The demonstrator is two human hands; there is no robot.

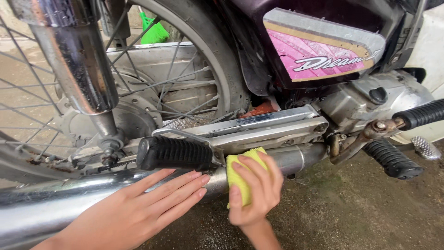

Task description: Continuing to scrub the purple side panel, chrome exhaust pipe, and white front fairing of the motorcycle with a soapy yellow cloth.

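My right hand [256,194] is shut on a yellow cloth [241,176] and presses it against the chrome exhaust pipe [296,157] of a motorcycle, just below the rear black rubber footpeg [173,153]. My left hand [138,208] lies flat with fingers stretched out on the wide chrome muffler [51,203], fingertips close to the cloth. It holds nothing.
The spoked rear wheel [175,83] and a chrome shock absorber [78,65] stand above my left hand. A dark side cover with a pink panel [319,51], the engine case [370,99] and two more black footpegs [393,159] lie to the right. Below is wet gritty ground [351,213].
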